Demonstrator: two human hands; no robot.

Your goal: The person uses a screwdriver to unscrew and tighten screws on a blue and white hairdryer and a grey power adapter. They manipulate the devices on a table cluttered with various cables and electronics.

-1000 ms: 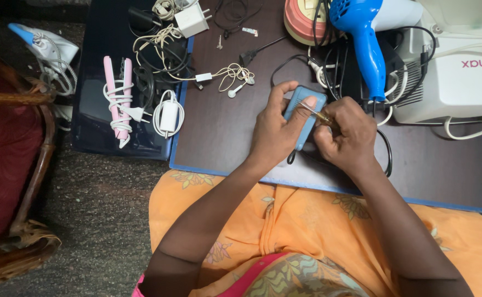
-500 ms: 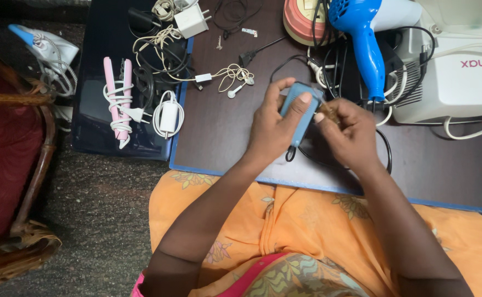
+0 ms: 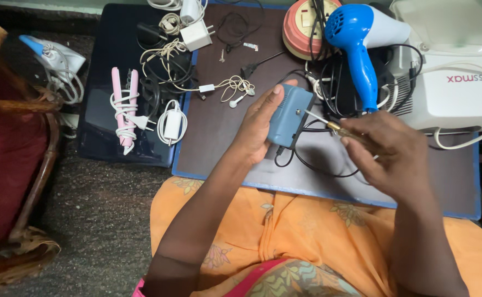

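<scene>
My left hand (image 3: 258, 127) grips a small blue-grey power adapter (image 3: 289, 116) and holds it tilted above a dark board (image 3: 219, 126); a black cable hangs from its lower end. My right hand (image 3: 392, 154) holds a thin screwdriver (image 3: 329, 124) with a brass collar. Its metal tip points left and touches the adapter's face near a small screw. Both hands hover over the board's middle, above my orange-clothed lap.
A blue hair dryer (image 3: 356, 44), a round pink socket box (image 3: 306, 25) and a white machine (image 3: 450, 71) stand at the back right. White chargers, earphones (image 3: 235, 88) and a pink hair straightener (image 3: 124, 107) lie to the left. A wicker chair (image 3: 9, 143) is at far left.
My right hand has drawn back to the right, away from the adapter, so the screwdriver's shaft now shows. The left hand has turned the adapter's face more towards me.
</scene>
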